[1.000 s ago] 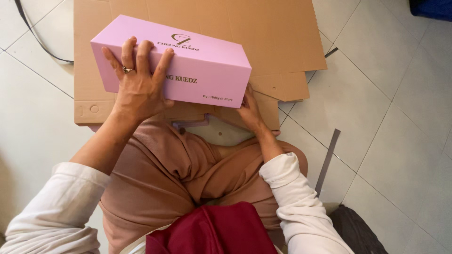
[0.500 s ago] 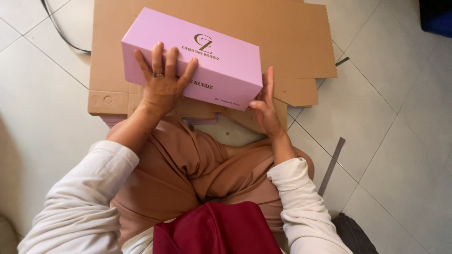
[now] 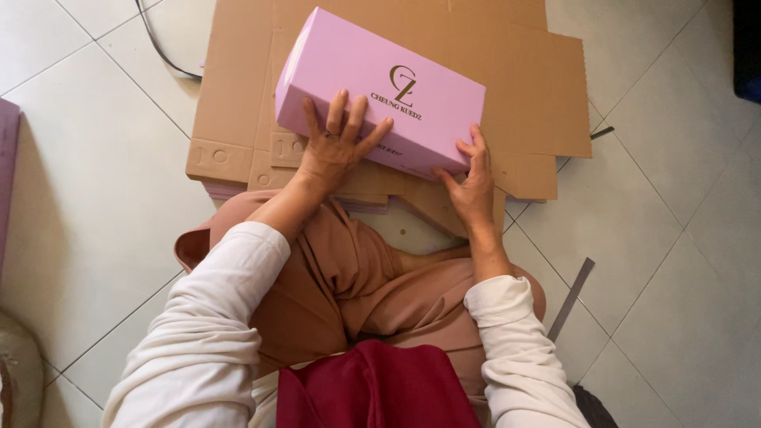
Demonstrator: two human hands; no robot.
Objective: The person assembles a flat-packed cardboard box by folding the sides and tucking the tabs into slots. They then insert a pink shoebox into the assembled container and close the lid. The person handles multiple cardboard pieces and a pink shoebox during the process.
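Lying under pink box (image 3: 372, 87): flat cardboard sheets (image 3: 507, 47); black cable (image 3: 158, 47) nearby.

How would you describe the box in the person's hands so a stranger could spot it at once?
Find the flat brown cardboard sheets on the pale tiled floor. Above them is a long pink box, with the left hand on its front and the right hand at its end. It alone is closed, pink and gold-lettered.
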